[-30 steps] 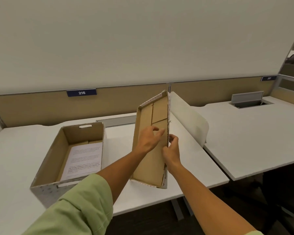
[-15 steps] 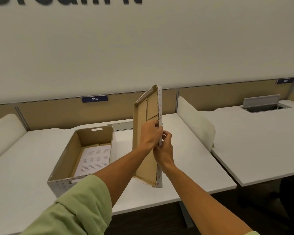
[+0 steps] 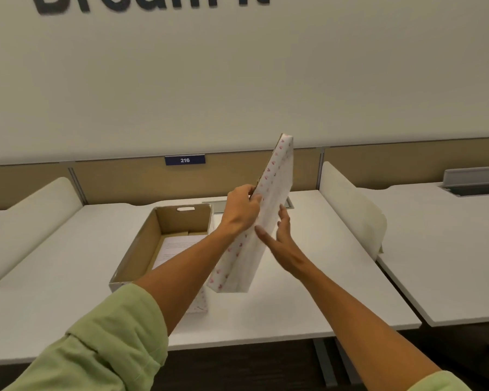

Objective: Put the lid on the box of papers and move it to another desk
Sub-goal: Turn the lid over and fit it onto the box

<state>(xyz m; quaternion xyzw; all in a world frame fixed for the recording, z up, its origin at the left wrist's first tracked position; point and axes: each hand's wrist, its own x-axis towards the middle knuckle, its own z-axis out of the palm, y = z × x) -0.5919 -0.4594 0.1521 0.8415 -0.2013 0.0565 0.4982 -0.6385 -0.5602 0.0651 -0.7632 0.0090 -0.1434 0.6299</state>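
Observation:
The open cardboard box (image 3: 141,249) stands on the white desk (image 3: 308,306), with printed papers (image 3: 175,249) lying in its bottom. I hold the white lid (image 3: 266,221), patterned with small pink marks, steeply tilted in the air just right of the box, its outer face turned towards me. My left hand (image 3: 242,211) grips the lid's upper left edge. My right hand (image 3: 284,238) lies flat against the lid's right side, fingers spread.
A curved white divider (image 3: 350,204) separates this desk from the neighbouring desk (image 3: 449,263) on the right, which has an open cable hatch (image 3: 474,184). Another divider (image 3: 26,221) stands on the left. A tan back panel carries a blue label 216 (image 3: 185,160).
The lid has been turned over in my hands: its brown inside faced me before, its white patterned outside faces me now. It has also been raised higher, and my right hand has gone flat.

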